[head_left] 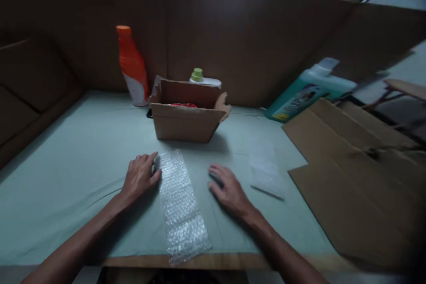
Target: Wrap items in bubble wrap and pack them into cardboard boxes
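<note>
A strip of bubble wrap (183,208) lies flat on the cloth-covered table, its near end hanging slightly over the front edge. Just left of its far end rests my left hand (141,175), fingers stretched and thumb apart, near or touching the strip's edge. To the right of the strip, apart from it, my right hand (228,188) is held low over the cloth with fingers and thumb spread and nothing between them. Beyond both hands stands an open cardboard box (184,122) with something red (184,105) inside, mostly hidden by the box wall.
A folded clear plastic piece (266,168) lies right of my right hand. Flattened cardboard (359,186) covers the right side. Behind are an orange bottle (133,69), a white bottle with a green cap (197,74) and a tilted teal jug (302,93). Cardboard walls (259,44) enclose the back.
</note>
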A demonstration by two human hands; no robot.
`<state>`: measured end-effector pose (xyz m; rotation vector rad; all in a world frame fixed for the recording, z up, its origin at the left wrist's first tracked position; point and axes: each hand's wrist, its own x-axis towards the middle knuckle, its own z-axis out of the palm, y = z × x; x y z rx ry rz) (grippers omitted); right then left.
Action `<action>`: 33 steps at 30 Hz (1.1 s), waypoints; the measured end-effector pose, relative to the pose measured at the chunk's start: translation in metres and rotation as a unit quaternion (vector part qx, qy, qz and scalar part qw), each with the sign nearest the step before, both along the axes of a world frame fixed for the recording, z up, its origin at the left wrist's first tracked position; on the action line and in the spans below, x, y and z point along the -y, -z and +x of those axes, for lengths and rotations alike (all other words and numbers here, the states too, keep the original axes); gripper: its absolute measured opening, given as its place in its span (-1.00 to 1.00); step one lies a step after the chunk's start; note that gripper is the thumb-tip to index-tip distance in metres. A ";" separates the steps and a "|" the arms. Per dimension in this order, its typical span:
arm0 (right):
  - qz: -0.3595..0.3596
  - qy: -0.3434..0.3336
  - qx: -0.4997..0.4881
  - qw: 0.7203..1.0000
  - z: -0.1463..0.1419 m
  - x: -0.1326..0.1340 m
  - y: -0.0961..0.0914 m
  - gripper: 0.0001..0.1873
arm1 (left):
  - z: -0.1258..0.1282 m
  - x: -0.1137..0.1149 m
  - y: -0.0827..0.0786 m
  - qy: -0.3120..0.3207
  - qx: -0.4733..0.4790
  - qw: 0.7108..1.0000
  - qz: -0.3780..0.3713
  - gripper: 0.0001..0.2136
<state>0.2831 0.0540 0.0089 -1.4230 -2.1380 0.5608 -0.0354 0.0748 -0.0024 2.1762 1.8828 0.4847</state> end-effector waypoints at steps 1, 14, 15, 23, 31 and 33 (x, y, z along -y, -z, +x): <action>0.003 -0.024 0.022 0.999 -0.004 0.016 -0.002 -0.61 | 0.004 0.001 0.004 0.020 -0.014 1.000 0.003 -0.53; 0.012 0.143 0.222 0.964 0.152 0.036 -0.042 -0.24 | 0.045 0.008 -0.006 0.088 0.009 0.982 0.168 -0.48; -0.019 0.156 0.225 0.962 0.159 0.027 -0.042 -0.19 | 0.044 0.021 -0.005 0.126 -0.003 0.979 0.161 -0.50; -0.107 0.041 0.132 0.985 0.118 0.038 -0.077 -0.47 | 0.044 0.067 0.021 0.221 -0.058 0.970 0.084 -0.52; -0.050 0.170 0.145 0.973 0.152 0.017 -0.067 -0.56 | 0.034 0.044 -0.004 0.088 -0.054 0.992 0.067 -0.52; -0.039 0.180 0.170 0.968 0.158 -0.005 -0.053 -0.49 | 0.032 0.037 -0.014 0.038 -0.089 0.994 0.049 -0.52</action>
